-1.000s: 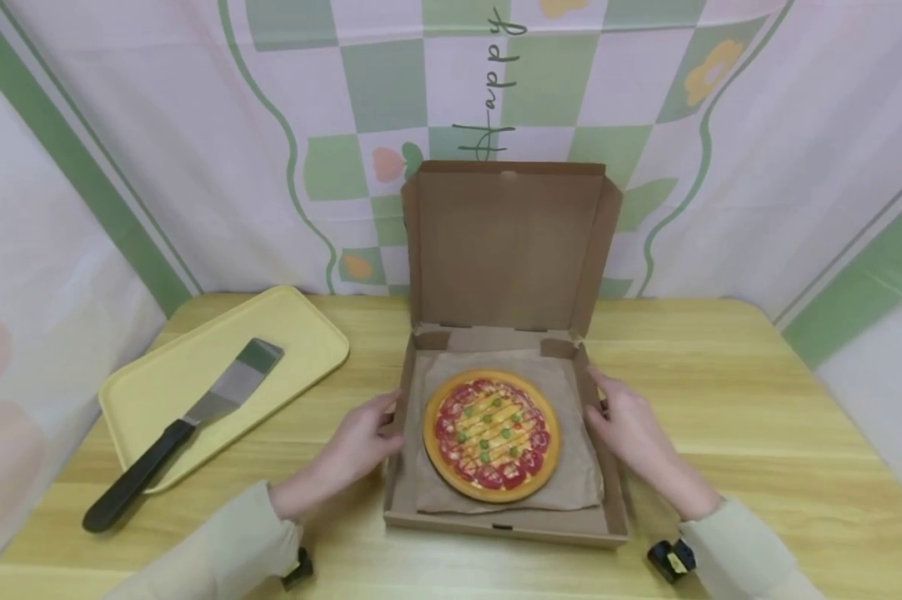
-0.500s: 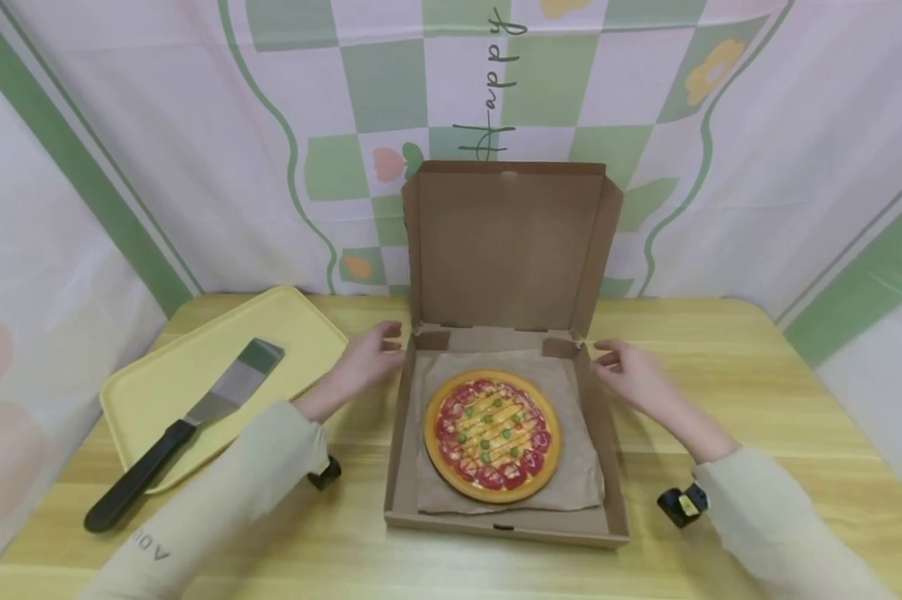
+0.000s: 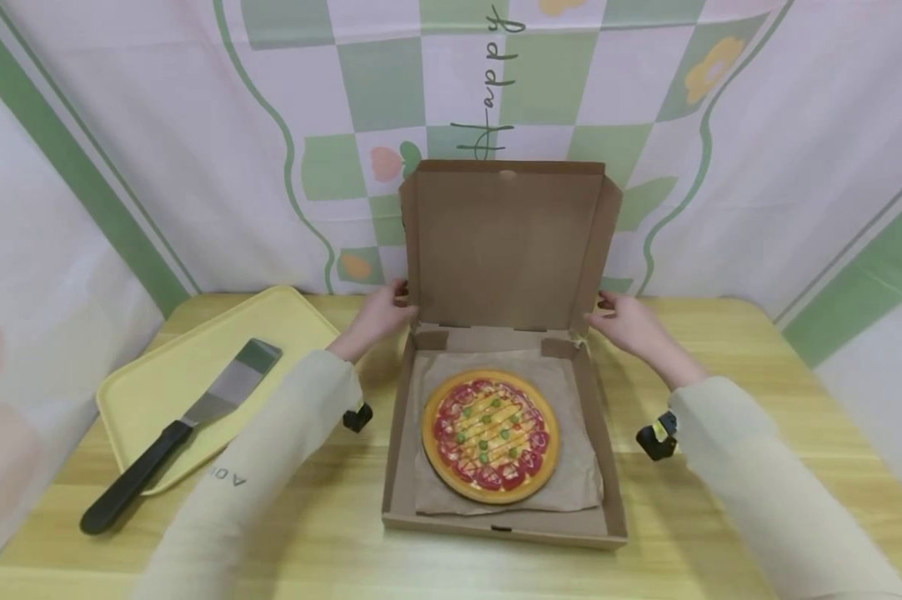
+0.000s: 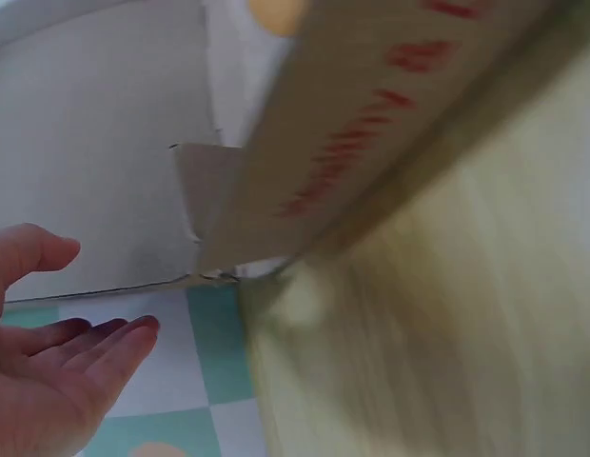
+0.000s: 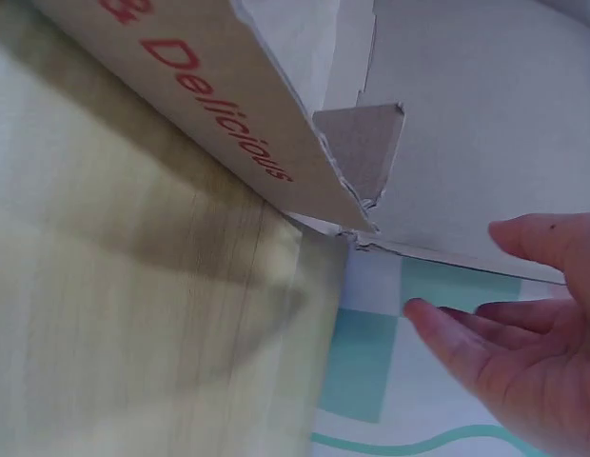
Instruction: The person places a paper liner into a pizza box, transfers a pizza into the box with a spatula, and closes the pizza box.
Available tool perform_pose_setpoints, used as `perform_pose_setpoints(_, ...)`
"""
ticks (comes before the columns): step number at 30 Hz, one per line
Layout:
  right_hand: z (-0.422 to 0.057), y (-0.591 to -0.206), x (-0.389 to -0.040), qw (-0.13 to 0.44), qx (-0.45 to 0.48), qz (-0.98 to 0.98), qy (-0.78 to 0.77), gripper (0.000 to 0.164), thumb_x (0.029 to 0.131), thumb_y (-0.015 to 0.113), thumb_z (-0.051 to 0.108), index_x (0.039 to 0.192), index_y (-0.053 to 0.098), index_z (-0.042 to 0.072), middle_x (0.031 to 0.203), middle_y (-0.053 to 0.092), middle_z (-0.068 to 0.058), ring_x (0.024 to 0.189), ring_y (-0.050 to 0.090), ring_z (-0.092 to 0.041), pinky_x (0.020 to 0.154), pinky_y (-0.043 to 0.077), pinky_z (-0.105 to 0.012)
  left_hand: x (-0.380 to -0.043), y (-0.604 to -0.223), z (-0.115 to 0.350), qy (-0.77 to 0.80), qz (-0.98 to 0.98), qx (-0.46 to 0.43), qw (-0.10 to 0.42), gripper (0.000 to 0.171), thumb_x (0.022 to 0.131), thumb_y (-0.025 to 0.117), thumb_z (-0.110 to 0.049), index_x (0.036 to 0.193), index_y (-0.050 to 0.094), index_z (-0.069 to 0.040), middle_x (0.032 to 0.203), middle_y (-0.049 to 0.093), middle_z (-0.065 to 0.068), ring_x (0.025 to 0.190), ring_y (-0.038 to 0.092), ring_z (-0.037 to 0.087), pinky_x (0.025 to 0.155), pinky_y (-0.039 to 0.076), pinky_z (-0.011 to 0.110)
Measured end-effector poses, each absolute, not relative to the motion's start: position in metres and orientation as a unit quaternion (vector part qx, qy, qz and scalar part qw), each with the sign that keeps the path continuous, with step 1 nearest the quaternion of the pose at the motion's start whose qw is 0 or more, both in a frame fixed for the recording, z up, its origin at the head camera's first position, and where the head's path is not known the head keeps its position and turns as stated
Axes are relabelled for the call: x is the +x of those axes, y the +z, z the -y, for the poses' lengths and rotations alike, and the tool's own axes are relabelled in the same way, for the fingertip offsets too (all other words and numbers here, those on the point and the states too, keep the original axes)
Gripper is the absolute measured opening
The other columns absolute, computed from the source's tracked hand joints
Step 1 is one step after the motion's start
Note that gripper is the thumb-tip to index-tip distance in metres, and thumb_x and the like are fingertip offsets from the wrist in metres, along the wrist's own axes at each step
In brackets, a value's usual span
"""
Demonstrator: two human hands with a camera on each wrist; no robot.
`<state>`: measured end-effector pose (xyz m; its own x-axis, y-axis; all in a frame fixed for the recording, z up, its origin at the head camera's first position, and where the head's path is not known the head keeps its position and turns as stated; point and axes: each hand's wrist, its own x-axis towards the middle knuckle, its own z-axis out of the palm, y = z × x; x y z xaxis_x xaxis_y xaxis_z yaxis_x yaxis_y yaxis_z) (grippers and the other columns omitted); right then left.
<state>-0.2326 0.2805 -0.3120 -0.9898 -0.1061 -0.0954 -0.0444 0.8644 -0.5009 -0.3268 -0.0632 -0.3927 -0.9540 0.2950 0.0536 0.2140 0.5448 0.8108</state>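
Note:
A brown cardboard pizza box [image 3: 616, 508] stands with its lid [image 3: 507, 242] raised upright against the curtain. Inside, a pizza [image 3: 491, 436] with red and green toppings lies on brown paper [image 3: 574, 467]. Beside the lid's lower left edge is my left hand [image 3: 379, 318]; in the left wrist view its thumb [image 4: 38, 249] and fingers stand apart on either side of that edge. My right hand [image 3: 634, 327] mirrors it at the lower right edge. There too, the right wrist view shows the thumb [image 5: 538, 236] and fingers spread around the lid's edge, not closed on it.
To the left, a yellow tray [image 3: 139, 387] lies on the wooden table [image 3: 721, 350]. A spatula [image 3: 222, 392] with a black handle rests across it, its handle reaching past the rim. Behind the table hangs a patterned curtain [image 3: 383, 83].
Both hands have moved away from the sides of the box's base, up and back to the lower sides of the raised lid. Box, pizza, tray and spatula have stayed put.

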Motion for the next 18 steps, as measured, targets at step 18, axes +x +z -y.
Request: perform_pose_setpoints(18, -0.266, -0.318, -0.248, 0.0, -0.036, -0.956, -0.29, 0.031, 0.093, 0.035, 0.008, 0.108, 0.045, -0.017, 0.108, 0.052, -0.036, 0.089, 0.058, -0.04, 0.073, 0.05, -0.04, -0.333, -0.354, 0.053, 0.366, -0.919, 0.132, 0.064, 0.039, 0.089, 0.042, -0.005, 0.125, 0.039, 0.01, 0.122, 0.049, 0.026, 0.105, 0.05, 0.031, 0.086, 0.044, 0.036)
